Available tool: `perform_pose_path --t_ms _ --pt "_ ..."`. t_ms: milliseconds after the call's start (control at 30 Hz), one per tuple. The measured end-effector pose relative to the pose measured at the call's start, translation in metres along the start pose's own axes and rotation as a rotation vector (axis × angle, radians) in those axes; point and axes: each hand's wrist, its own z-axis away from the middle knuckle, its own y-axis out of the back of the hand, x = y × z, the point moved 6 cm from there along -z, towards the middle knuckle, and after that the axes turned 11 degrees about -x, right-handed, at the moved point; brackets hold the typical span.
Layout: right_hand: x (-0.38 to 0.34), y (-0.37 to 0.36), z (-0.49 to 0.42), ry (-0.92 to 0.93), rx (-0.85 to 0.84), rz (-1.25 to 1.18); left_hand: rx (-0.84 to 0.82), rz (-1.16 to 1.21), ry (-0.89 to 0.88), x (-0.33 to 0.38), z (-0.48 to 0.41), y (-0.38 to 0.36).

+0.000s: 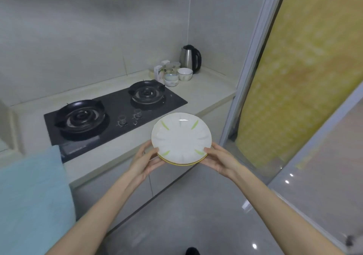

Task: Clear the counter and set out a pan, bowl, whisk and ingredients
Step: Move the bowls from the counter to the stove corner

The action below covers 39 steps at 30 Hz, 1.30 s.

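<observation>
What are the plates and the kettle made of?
The plates are likely glazed ceramic: white and glossy, with a light glint near the rim. The kettle body looks like brushed steel, grey and shiny; handle and lid look like black plastic.

From the person's head, the camera looks forward and down at the near pale stone tabletop (206, 89).

Grey tiled walls (78, 28) (glossy floor (186, 205))

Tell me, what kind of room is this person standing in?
Probably a small home kitchen: a two-burner gas hob in the counter, a kettle and bowls in the corner, and a stack of plates being held.
</observation>
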Motion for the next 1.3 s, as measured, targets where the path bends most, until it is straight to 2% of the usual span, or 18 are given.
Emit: perform_pose_path --t_ms 333,567,833,1067,1300 --pt "-0.113 0.085 -0.11 -0.044 0.028 0.035 0.007 0.017 0.025 0.018 -0.165 -0.068" --pt "-0.163 0.141 -0.193 -0.052 0.084 0.049 -0.022 -0.003 0.076 0.025 -0.279 -0.087" --pt "-0.244 0.2 -0.321 -0.076 0.149 0.01 -0.018 -0.045 0.125 0.051 -0.451 -0.11" --pt "-0.293 0.234 -0.399 -0.101 0.196 -0.035 0.01 -0.017 0.182 0.065 -0.55 -0.124" --pt "-0.325 0.273 -0.475 -0.2 0.157 0.006 0.068 0.036 0.2 0.06 -0.624 -0.13"
